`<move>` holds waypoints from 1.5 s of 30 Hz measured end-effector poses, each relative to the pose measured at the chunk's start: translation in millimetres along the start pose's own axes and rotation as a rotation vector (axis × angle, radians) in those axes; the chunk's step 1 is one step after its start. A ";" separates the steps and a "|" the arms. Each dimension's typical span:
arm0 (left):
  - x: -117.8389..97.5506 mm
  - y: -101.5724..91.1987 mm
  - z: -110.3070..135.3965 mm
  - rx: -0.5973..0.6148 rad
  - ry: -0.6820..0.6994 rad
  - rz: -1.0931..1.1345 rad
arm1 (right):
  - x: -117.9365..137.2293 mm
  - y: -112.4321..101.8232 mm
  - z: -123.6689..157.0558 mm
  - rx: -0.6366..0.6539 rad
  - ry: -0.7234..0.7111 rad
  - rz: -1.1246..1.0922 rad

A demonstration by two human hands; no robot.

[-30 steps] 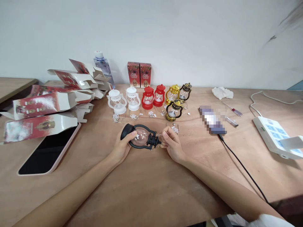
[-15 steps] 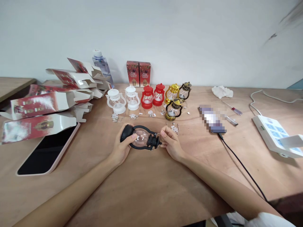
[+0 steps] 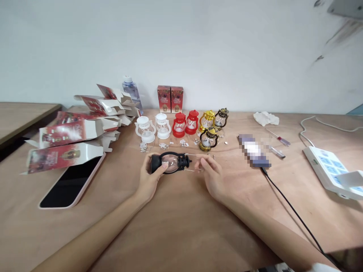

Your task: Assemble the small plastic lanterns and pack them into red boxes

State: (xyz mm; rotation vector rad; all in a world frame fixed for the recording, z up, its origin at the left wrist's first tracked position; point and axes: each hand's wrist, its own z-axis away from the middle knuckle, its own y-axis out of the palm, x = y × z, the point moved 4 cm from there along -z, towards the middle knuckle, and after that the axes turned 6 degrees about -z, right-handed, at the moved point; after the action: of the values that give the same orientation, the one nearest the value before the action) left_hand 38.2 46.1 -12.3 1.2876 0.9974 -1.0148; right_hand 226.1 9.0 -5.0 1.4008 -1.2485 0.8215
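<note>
A small black lantern (image 3: 182,162) with a clear globe lies on its side above the table, its base toward my left hand (image 3: 149,180). My left hand is closed around the base, thumb against the globe. From the lantern's top end a thin wire handle (image 3: 190,170) stretches right to my right hand (image 3: 213,176), whose curled fingers grip its far end; the fingertips partly hide it. Behind stand white lanterns (image 3: 146,132), red lanterns (image 3: 179,126), a gold lantern (image 3: 207,120) and bronze-black lanterns (image 3: 208,140), with small loose parts (image 3: 163,146) before them.
Opened red boxes (image 3: 65,132) pile at left over a phone (image 3: 70,185). Two upright red boxes (image 3: 170,99) and a water bottle (image 3: 132,92) stand by the wall. At right are a cabled phone (image 3: 252,151), screwdriver (image 3: 279,139), crumpled tissue (image 3: 266,118) and power strip (image 3: 330,166).
The wire handle now points straight out from the lantern's top, and my right hand has shifted slightly right. The lantern is turned nearly level. The camera view has tilted up a little.
</note>
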 end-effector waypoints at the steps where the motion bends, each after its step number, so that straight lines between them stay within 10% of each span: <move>1: 0.0 -1.0 0.9 -0.028 0.027 -0.024 | 8.0 6.1 8.6 0.134 -0.096 0.153; 5: 2.7 -0.1 7.7 0.012 0.099 -0.119 | 28.2 26.4 41.8 0.567 -0.519 0.496; 10: 6.6 -3.4 10.4 -0.061 0.111 -0.106 | 17.7 29.1 39.4 0.492 -0.536 0.753; 17: 10.9 -1.7 9.9 -0.407 -0.085 0.286 | -3.3 58.1 67.1 0.929 -0.547 1.090; 26: 15.6 26.3 32.1 -0.239 -0.391 0.465 | -3.1 20.8 31.8 0.139 -0.142 0.357; 34: 18.2 33.2 39.0 -0.106 -0.267 0.369 | 9.7 12.1 31.5 0.040 -0.518 0.516; 45: 12.3 19.9 35.2 -0.017 0.049 -0.120 | 21.9 9.0 33.0 0.024 -0.473 0.471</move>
State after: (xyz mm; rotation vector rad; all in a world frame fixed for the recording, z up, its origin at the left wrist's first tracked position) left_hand 61.0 11.0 -17.8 1.2559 1.1300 -1.0675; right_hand 217.7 -27.6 10.5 1.3845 -1.9895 0.8413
